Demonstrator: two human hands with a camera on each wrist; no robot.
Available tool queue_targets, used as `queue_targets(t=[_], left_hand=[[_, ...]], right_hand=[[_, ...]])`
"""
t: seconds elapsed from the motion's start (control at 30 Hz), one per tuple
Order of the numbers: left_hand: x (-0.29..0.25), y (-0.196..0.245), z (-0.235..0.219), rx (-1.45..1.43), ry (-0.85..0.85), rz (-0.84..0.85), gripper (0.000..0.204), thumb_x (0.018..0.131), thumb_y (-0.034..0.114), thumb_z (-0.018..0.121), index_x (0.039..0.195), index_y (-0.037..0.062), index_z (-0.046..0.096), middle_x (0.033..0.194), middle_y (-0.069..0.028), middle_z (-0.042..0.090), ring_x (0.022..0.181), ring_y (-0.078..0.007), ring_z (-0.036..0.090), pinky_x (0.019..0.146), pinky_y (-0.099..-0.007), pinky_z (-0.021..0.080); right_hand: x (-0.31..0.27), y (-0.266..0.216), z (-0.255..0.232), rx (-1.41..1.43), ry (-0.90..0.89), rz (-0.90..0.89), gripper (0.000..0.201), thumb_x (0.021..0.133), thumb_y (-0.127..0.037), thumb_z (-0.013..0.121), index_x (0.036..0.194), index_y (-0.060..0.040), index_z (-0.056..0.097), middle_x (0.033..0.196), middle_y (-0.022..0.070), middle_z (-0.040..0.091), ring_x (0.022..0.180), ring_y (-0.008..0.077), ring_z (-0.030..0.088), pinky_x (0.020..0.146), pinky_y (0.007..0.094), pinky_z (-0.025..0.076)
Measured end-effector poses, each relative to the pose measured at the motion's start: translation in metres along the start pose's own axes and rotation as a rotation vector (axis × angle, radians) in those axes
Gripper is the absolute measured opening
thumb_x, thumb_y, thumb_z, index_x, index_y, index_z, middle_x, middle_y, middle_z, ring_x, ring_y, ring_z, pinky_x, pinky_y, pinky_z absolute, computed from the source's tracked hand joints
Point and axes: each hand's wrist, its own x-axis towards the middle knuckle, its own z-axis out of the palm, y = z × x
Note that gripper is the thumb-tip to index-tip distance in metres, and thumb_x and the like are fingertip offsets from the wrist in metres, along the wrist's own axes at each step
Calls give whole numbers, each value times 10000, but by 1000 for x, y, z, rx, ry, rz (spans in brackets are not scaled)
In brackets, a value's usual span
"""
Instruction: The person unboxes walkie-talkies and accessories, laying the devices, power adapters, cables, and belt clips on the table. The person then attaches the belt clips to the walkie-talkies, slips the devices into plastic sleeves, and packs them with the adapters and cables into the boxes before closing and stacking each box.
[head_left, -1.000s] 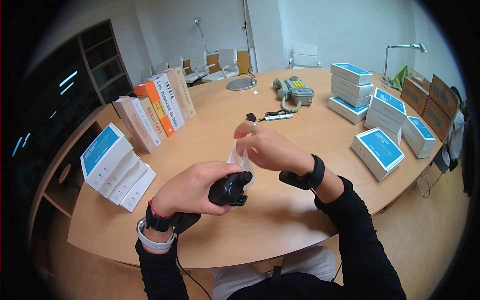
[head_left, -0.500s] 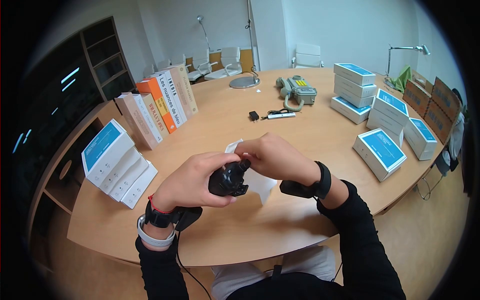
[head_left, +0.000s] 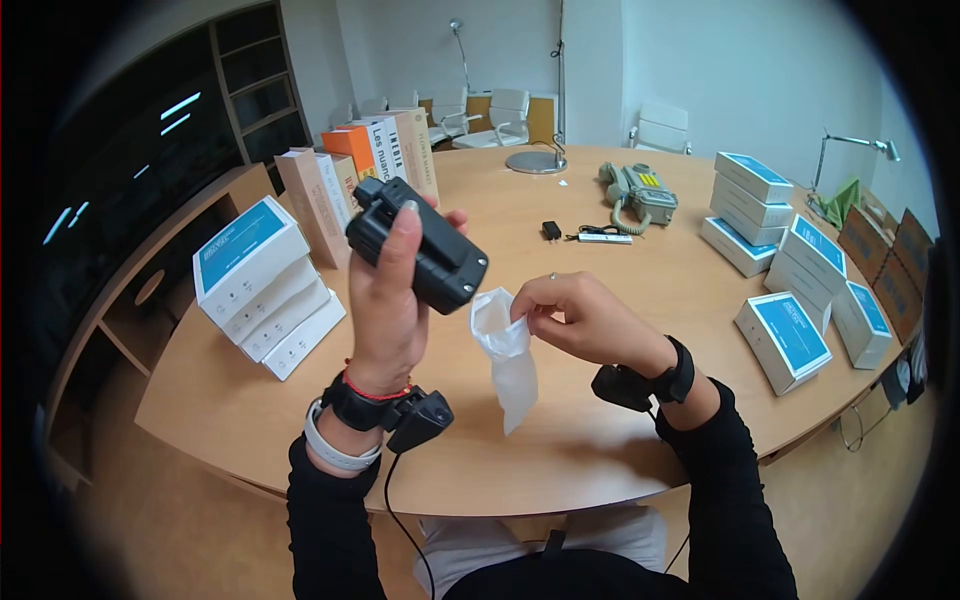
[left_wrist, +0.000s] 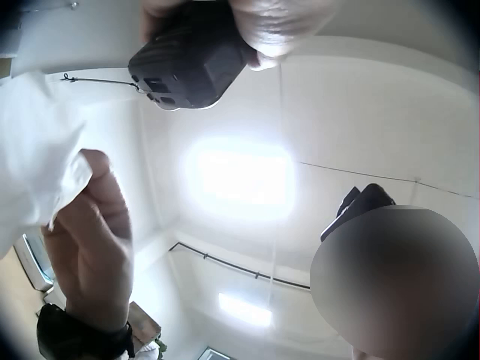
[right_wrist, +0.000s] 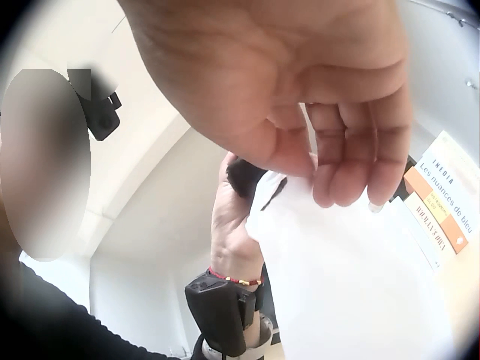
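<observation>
Raised over the table's left half, my left hand [head_left: 388, 290] grips a black walkie-talkie [head_left: 440, 262], its thumb along the casing. In the left wrist view one end of the walkie-talkie [left_wrist: 191, 64] juts out from the fingers. My right hand [head_left: 590, 320] pinches the rim of a thin white plastic bag [head_left: 512, 375], which hangs down with its mouth open. The right wrist view has the bag [right_wrist: 345, 270] below the curled fingers, with the left hand [right_wrist: 236, 232] behind it.
White-and-blue boxes [head_left: 255, 270] are stacked at left, beside upright books [head_left: 330, 190]. More boxes [head_left: 790, 335] stand at right. Farther back on the table [head_left: 620, 450] lie a black power adapter [head_left: 551, 231], a power strip [head_left: 605, 237], a corded telephone [head_left: 640, 192] and a lamp base [head_left: 536, 161].
My left hand has lifted the walkie-talkie up and left, turning it over, away from the bag. My right hand keeps the bag, now hanging with its opening visible.
</observation>
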Motion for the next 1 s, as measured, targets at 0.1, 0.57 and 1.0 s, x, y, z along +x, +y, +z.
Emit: queue_targets(t=[0.1, 0.57, 1.0], left_hand=[[-8, -8, 7, 131, -32, -7, 476, 885, 369, 569, 1148, -9, 448, 1083, -187, 560, 1002, -248, 586, 864, -348, 496], [-4, -42, -6, 191, -8, -69, 366, 913, 264, 559, 1153, 17, 434, 1054, -86, 512, 1073, -239, 556, 818, -335, 521], [-2, -65, -11, 156, 23, -100, 322, 890, 249, 603, 1078, 30, 461, 964, -63, 557, 903, -154, 577, 770, -288, 495]], right_hand=[[1, -1, 6, 105, 78, 41, 125, 764, -6, 553, 868, -7, 621, 729, 132, 623, 655, 229, 605, 633, 305, 486], [3, 9, 12, 127, 204, 73, 116, 765, 29, 565, 875, 20, 599, 810, 63, 612, 735, 135, 582, 716, 262, 488], [4, 10, 12, 16, 169, -57, 141, 743, 43, 579, 866, -23, 598, 782, 59, 600, 717, 166, 595, 669, 265, 478]])
